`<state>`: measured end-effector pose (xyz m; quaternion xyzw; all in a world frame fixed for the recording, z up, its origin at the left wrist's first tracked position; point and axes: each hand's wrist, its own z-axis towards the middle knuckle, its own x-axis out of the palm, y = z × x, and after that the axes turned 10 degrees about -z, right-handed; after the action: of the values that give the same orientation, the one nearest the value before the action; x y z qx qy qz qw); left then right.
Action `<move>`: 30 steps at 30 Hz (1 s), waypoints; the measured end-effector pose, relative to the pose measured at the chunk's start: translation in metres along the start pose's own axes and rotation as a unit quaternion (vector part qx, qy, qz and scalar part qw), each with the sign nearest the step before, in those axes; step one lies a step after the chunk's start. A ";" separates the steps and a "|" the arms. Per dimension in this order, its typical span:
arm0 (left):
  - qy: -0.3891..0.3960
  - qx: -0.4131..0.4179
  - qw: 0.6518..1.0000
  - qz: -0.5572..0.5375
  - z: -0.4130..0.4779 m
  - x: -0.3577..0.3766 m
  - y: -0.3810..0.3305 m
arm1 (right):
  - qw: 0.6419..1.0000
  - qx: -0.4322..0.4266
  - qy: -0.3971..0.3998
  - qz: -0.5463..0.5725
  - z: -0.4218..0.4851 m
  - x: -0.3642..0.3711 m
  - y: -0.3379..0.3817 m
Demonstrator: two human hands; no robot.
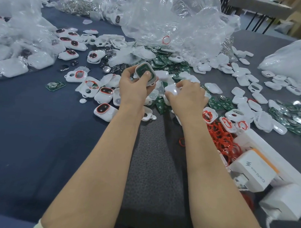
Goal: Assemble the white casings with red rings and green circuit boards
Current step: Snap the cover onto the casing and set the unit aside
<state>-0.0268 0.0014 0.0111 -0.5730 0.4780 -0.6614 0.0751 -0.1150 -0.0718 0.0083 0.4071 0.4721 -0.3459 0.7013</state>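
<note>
Your left hand point(135, 86) curls round a white casing point(152, 79), a rounded-rectangle shell with a green circuit board point(141, 70) seated inside, and your thumb presses on the board. You hold it above the parts heap mid-table. Its open face tilts up toward you, and its long axis runs far-left to near-right. Your right hand point(186, 95), just right of it, grips a white cover point(170, 89) with bent fingers.

Circuit boards point(159, 60) piled ahead of you on the bench point(33, 134), rings point(221, 139) heaped right, casings point(105, 110) left, bags point(176, 23) behind them.
</note>
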 end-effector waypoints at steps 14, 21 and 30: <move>-0.026 -0.059 0.998 -0.022 0.006 0.001 0.000 | 0.897 -0.069 -0.028 0.436 -0.009 -0.016 0.012; -0.026 -0.041 0.999 0.001 0.004 0.002 0.000 | 0.871 -0.084 0.012 0.485 -0.008 -0.016 0.011; -0.018 -0.029 0.999 -0.004 0.002 0.004 -0.002 | 0.931 -0.169 -0.099 0.308 -0.015 -0.004 0.023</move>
<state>-0.0260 -0.0010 0.0151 -0.5887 0.4933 -0.6371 0.0640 -0.1023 -0.0485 0.0147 0.3716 0.3030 -0.0662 0.8751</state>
